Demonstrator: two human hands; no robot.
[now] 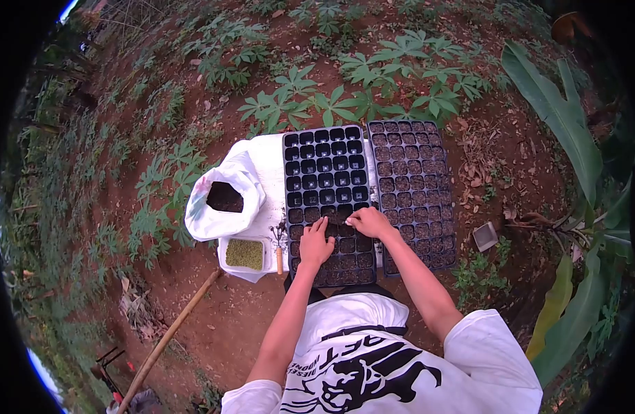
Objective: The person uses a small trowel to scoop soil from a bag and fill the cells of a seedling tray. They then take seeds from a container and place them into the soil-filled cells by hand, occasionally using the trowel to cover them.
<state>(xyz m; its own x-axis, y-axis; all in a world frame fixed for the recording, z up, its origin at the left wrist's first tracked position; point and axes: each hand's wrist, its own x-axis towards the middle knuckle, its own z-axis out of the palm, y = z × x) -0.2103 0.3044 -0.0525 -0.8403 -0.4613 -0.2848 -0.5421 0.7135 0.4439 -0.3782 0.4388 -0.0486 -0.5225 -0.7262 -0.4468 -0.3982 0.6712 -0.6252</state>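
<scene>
A black seedling tray (329, 272) lies in front of me; its far rows show bare black cells and its near rows hold dark soil. My left hand (316, 244) rests on the soil-filled part with its fingers stretched out, fingertips at the cells. Over the same row, just to the right, my right hand (370, 223) has thumb and fingers pinched together at a cell. A small pale spot shows at those fingertips, too small to name. Alongside on the right is a second seedling tray (408, 165) filled with soil.
Left of the trays, a white sack (246, 210) of dark soil, a clear tub of green grains (244, 254) and a small hand fork with a wooden handle (279, 259) sit on a white surface (268, 165). A wooden pole (172, 334) slants at lower left. Leafy plants (335, 103) grow beyond.
</scene>
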